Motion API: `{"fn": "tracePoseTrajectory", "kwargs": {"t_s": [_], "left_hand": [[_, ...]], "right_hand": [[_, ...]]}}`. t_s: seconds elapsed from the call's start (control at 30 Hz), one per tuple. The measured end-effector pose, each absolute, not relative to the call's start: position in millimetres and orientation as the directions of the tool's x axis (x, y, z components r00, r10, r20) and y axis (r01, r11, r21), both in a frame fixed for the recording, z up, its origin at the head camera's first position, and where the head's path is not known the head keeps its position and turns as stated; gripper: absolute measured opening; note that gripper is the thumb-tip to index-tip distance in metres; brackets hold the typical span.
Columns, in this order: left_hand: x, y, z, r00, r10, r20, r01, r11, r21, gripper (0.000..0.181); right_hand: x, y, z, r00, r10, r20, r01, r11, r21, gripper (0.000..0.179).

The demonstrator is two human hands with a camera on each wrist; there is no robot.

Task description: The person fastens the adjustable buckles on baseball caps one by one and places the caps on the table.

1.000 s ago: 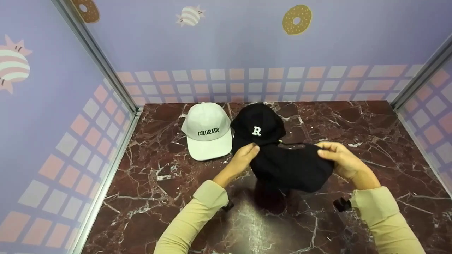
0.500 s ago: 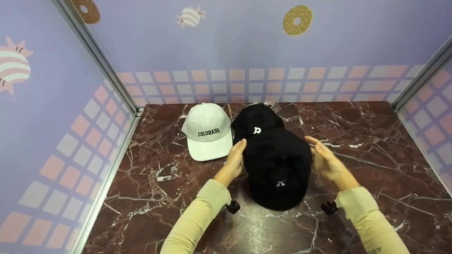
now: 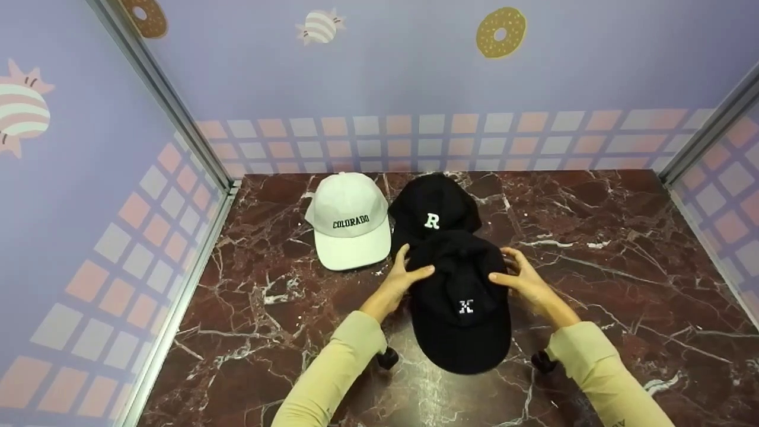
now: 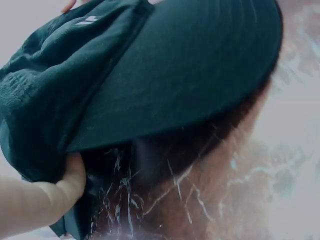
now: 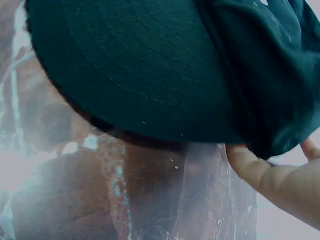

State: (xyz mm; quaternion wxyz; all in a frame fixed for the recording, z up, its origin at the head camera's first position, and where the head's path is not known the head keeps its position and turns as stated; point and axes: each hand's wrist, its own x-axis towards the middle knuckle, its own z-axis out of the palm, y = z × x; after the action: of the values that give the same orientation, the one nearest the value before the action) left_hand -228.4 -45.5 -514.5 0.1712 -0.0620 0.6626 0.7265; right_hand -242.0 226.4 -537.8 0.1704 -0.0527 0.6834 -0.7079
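A black baseball cap [image 3: 459, 341] with a small white letter on its front is held between both hands, brim toward me. My left hand [image 3: 398, 283] grips the left side of its crown, and my right hand [image 3: 526, 284] grips the right side. In the left wrist view a finger [image 4: 74, 175] presses at the corner where brim and crown meet. The right wrist view shows the cap's brim [image 5: 135, 75] held above the tabletop, with a finger [image 5: 245, 160] under its edge. The crown looks creased and partly sunken.
Behind the held cap lies another black cap [image 3: 436, 198] marked R, its brim mostly hidden. To its left rests a white cap [image 3: 350, 204] reading COLORADO. Everything is on a dark red marbled table [image 3: 249, 332], bounded by patterned walls [image 3: 403, 71] at the back and sides.
The held cap has turned from its underside or back to its lettered front, brim now toward me. It has moved slightly left and the hands have come closer together.
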Motion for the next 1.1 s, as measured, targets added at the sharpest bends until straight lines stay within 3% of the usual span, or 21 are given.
{"fn": "tracePoseTrajectory", "kwargs": {"t_s": [0.1,0.23,0.43,0.63,0.83,0.97,1.1], "left_hand": [[-225,-44,-516,-0.966,0.126,-0.228,-0.222,0.056,0.973,0.08],[-219,-41,-518,-0.998,0.036,-0.048,-0.039,0.225,0.973,0.058],[-205,-37,-520,-0.967,-0.029,0.254,0.206,0.498,0.842,0.033],[-198,-39,-523,-0.959,0.059,0.276,0.246,0.653,0.716,0.025],[-201,-47,-520,-0.955,0.136,0.264,0.29,0.622,0.728,0.017],[-206,-55,-518,-0.934,0.227,0.275,0.354,0.512,0.783,0.016],[-209,-62,-518,-0.918,0.315,0.24,0.358,0.404,0.842,0.018]], "right_hand": [[-235,214,-530,-0.97,-0.209,-0.124,0.104,0.104,-0.989,0.057],[-227,203,-522,-0.99,-0.115,-0.084,0.057,0.217,-0.975,0.041],[-215,197,-505,-0.993,-0.118,0.019,-0.06,0.354,-0.934,0.018],[-217,202,-514,-0.989,-0.145,0.037,-0.091,0.385,-0.918,0.009],[-220,213,-516,-0.969,-0.232,0.08,-0.18,0.449,-0.875,0.01],[-219,220,-511,-0.936,-0.341,0.088,-0.213,0.349,-0.913,0.014],[-219,225,-506,-0.888,-0.458,0.032,-0.16,0.243,-0.957,0.02]]}}
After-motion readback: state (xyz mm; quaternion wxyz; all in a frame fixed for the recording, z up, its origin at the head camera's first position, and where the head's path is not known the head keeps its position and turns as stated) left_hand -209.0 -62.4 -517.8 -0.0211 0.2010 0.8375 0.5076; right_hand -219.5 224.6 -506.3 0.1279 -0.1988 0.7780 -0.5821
